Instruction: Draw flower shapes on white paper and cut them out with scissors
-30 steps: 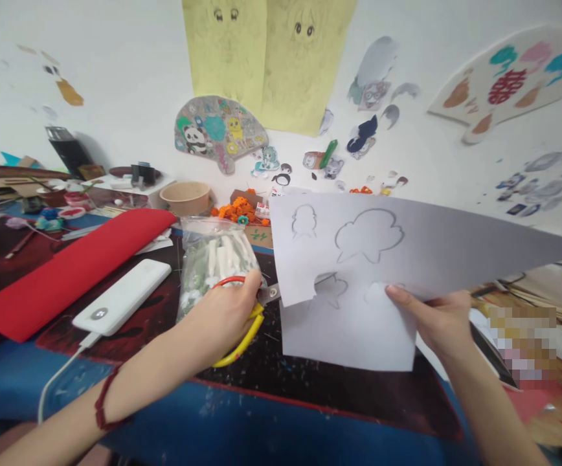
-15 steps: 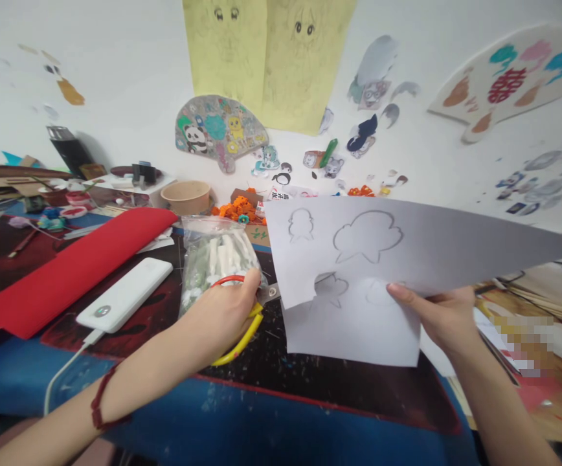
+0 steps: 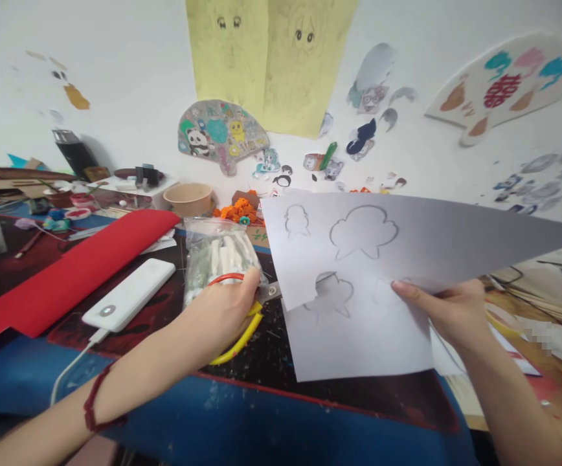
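My left hand [image 3: 227, 309] is closed around the handles of a pair of scissors [image 3: 242, 343], red on one loop and yellow on the other. The blades point right and run behind the left edge of a white sheet of paper [image 3: 421, 236], so how far they are spread is hidden. Pencil outlines of cloud-like shapes mark the sheet, and a curved notch is cut in its lower left part. My right hand [image 3: 449, 315] pinches the paper by its lower side, thumb in front and fingers behind. The far right end of the sheet bends away.
Left of the scissors lie a clear zip bag [image 3: 223, 252], a white power bank [image 3: 130, 294] with a cable, and a long red sheet [image 3: 77, 272]. Behind stand a tan bowl [image 3: 188, 197] and orange craft pieces [image 3: 242, 210]. Wooden strips [image 3: 548, 291] lie at right.
The lower part of the paper swings down and right, showing more of the outline beside the notch. Both hands keep their holds, and the camera view shifts slightly.
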